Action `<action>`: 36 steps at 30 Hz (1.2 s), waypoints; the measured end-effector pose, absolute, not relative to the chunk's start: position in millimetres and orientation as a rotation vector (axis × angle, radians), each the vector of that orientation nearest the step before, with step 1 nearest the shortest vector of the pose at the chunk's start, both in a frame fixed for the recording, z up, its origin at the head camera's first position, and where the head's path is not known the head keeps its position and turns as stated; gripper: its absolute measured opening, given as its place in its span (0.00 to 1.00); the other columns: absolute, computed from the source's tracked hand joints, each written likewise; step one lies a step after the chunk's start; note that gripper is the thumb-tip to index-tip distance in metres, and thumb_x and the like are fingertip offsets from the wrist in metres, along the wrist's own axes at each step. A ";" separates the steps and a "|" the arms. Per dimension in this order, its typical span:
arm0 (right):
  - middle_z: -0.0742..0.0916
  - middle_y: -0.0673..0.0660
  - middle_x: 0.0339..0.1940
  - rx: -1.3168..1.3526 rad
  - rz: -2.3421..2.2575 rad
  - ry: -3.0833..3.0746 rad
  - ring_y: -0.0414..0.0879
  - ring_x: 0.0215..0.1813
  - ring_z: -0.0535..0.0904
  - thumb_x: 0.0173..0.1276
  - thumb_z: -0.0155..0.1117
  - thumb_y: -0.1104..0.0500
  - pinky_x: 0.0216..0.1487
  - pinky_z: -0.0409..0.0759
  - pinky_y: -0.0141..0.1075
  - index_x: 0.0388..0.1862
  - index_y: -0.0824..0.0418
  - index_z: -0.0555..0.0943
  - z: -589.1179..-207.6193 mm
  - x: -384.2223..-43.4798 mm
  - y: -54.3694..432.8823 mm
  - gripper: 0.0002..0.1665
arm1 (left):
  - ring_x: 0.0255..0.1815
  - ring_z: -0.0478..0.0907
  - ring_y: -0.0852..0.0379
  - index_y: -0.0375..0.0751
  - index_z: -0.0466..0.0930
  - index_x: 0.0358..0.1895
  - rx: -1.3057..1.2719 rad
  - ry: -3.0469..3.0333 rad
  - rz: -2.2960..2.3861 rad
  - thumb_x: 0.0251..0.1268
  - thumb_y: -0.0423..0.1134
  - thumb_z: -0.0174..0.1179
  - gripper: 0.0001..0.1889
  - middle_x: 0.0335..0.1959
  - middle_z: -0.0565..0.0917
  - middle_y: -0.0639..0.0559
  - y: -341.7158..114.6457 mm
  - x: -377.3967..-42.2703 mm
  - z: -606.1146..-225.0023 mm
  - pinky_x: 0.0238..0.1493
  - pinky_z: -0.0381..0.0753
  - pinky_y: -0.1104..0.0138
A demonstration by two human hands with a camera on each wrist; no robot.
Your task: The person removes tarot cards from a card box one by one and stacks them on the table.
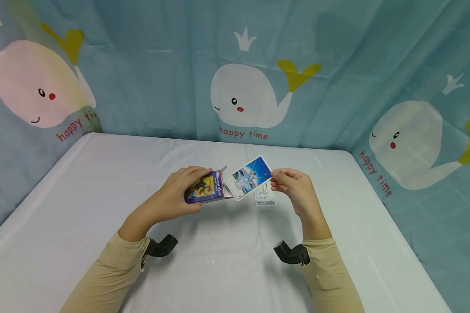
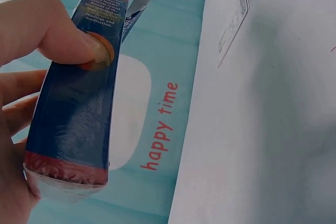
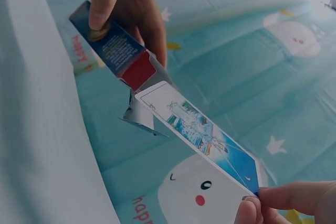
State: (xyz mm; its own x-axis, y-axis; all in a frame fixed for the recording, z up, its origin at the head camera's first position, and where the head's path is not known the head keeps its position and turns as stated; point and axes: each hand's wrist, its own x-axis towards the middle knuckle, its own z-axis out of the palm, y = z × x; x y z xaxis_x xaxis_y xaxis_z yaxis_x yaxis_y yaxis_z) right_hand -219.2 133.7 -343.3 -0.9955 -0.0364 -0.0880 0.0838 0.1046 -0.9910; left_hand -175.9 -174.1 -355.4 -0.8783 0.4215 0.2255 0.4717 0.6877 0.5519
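Observation:
My left hand (image 1: pixel 182 191) grips a blue and purple tarot card box (image 1: pixel 204 188), thumb along one narrow side and fingers on the other. The box's flap (image 3: pixel 140 115) hangs loose at its end, which faces right. Between thumb and fingertips my right hand (image 1: pixel 293 187) pinches a tarot card (image 1: pixel 250 177) with a blue picture, holding it by its right end. The card's other end is right at the box's mouth, as the right wrist view shows. On the table below lies another card (image 1: pixel 265 196), mostly white with line drawing, partly covered by the held card in the head view.
A white cloth covers the table (image 1: pixel 102 208). Behind and at both sides hangs a blue-green curtain (image 1: pixel 152 87) printed with whales. Black curved camera mounts (image 1: pixel 162 246) sit on both wrists, next to the beige sleeves (image 1: pixel 113 265).

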 end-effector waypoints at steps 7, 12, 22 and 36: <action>0.85 0.48 0.29 0.056 -2.061 2.278 0.38 0.31 0.82 0.72 0.61 0.58 0.41 0.83 0.27 0.48 0.74 0.80 -343.7 -220.1 136.3 0.18 | 0.69 0.65 0.43 0.45 0.64 0.75 -0.732 -2.820 -0.958 0.50 0.36 0.67 0.42 0.73 0.68 0.46 -173.3 -174.2 -353.4 0.65 0.61 0.43; 0.85 0.49 0.29 0.052 -2.102 2.285 0.37 0.31 0.82 0.71 0.62 0.57 0.42 0.83 0.27 0.49 0.74 0.80 -344.7 -222.3 140.4 0.20 | 0.69 0.65 0.44 0.46 0.65 0.75 -0.736 -2.810 -0.960 0.50 0.36 0.66 0.42 0.73 0.68 0.46 -172.5 -174.4 -353.6 0.65 0.62 0.44; 0.85 0.46 0.29 0.087 -2.038 2.390 0.35 0.32 0.80 0.72 0.62 0.55 0.41 0.80 0.23 0.52 0.71 0.80 -344.6 -235.3 157.2 0.20 | 0.66 0.66 0.46 0.46 0.64 0.75 -0.765 -2.808 -0.967 0.50 0.36 0.65 0.42 0.72 0.68 0.47 -172.3 -174.5 -354.0 0.64 0.61 0.45; 0.85 0.50 0.32 0.044 -1.761 2.592 0.36 0.31 0.77 0.72 0.61 0.54 0.36 0.78 0.25 0.51 0.69 0.82 -351.0 -267.7 173.1 0.19 | 0.66 0.66 0.46 0.45 0.64 0.75 -0.752 -2.815 -0.976 0.50 0.36 0.66 0.42 0.72 0.69 0.47 -173.8 -173.6 -354.4 0.64 0.62 0.45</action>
